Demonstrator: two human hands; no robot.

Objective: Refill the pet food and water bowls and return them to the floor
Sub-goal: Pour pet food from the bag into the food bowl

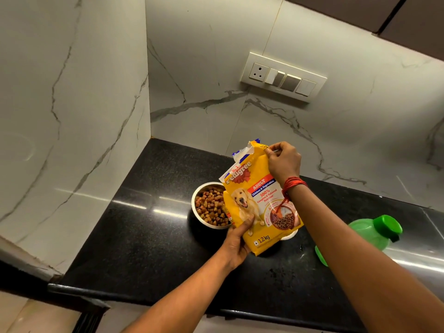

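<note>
A yellow dog food bag [258, 198] is held upright above the black counter, its torn top pointing up and left. My left hand [236, 239] grips its lower left corner. My right hand [283, 162] pinches the top right edge; a red thread is on that wrist. Just left of the bag stands a steel bowl [197, 195] filled with brown kibble [211, 207], partly covered by the bag. A second, white-rimmed bowl [289, 235] peeks out under the bag's lower right; its contents are hidden.
A green plastic bottle [370, 230] with a green cap lies on its side at the right, behind my right forearm. The black counter [144, 236] ends at marble walls on the left and back. A switch panel [283, 76] is on the back wall.
</note>
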